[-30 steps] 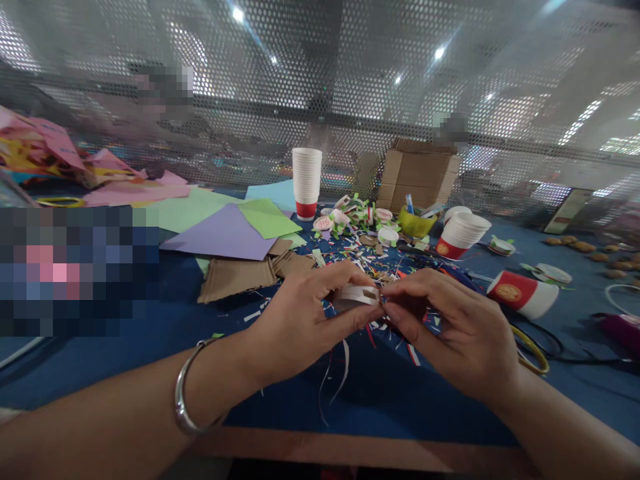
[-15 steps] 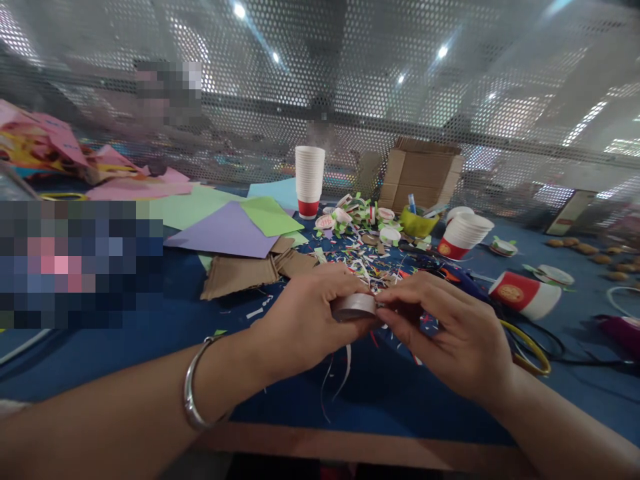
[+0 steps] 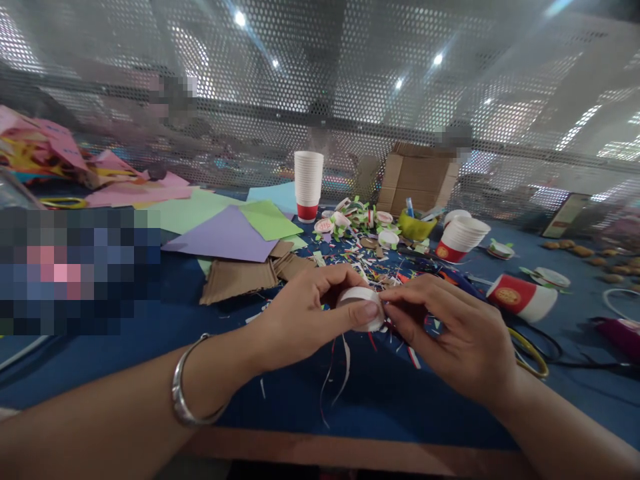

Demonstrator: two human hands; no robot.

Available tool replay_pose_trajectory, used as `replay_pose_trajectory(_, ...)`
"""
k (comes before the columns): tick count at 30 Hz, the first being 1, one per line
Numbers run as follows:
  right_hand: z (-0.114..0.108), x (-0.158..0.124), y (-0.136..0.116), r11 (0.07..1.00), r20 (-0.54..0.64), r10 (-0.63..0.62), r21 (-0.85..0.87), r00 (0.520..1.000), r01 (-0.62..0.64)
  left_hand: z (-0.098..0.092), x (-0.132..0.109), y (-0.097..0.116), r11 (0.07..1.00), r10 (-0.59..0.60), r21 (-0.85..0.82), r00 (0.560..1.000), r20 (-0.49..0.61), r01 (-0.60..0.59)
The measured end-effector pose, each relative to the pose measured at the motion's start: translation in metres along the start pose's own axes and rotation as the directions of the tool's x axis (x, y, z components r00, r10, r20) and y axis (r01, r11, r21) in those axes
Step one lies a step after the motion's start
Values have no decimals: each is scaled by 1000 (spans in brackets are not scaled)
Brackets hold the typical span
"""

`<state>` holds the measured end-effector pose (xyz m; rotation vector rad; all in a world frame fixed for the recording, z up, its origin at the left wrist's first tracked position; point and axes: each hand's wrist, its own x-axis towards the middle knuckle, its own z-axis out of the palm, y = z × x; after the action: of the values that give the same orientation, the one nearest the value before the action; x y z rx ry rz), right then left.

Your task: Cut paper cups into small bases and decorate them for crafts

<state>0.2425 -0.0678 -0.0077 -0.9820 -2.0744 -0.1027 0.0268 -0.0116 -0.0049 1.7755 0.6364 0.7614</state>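
Note:
A short white round piece (image 3: 354, 294), which looks like the cut-off bottom of a paper cup, is in my left hand (image 3: 300, 317). My left thumb lies across its face and the fingers curl behind it. At its right edge my right hand (image 3: 455, 330) is closed, thumb and index finger pinched against the rim; whatever sits between those fingertips is too small to make out. Beneath the hands, thin paper strips (image 3: 345, 373) lie on the blue table (image 3: 400, 407). Several similar cup bottoms with green paper bits (image 3: 357, 217) are heaped further back.
Paper cups stand in a stack (image 3: 309, 187); another stack (image 3: 463, 237) leans at right, near a cup on its side (image 3: 523, 297). Coloured paper (image 3: 225, 230) and cardboard (image 3: 237, 283) lie left. A yellow holder (image 3: 417, 227) and yellow-handled scissors (image 3: 533, 353) are also here.
My left hand has turned the white piece so that its round face shows more, and the left thumb has moved onto it. My right fingertips stay at its right edge.

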Motion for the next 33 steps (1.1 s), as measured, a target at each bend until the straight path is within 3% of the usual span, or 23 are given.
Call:
replay_pose_trajectory(5, 0, 0, -1, 1000, 10, -12, 5, 1000, 12, 2, 4, -2, 977, -88, -191, 995, 56, 97)
replay_pose_trajectory(18, -1, -1, -5, 996, 28, -61, 66, 998, 59, -6, 3, 7, 960, -152, -201, 964, 219, 197)
replay_pose_trajectory(27, -4, 2, -10, 997, 12, -75, 23, 997, 75, -8, 4, 8, 967, -88, -203, 948, 307, 155)
replay_pose_trajectory(33, -4, 1, -10, 998, 1, -50, 32, 999, 49, -6, 4, 6, 982, -36, -169, 955, 293, 88)
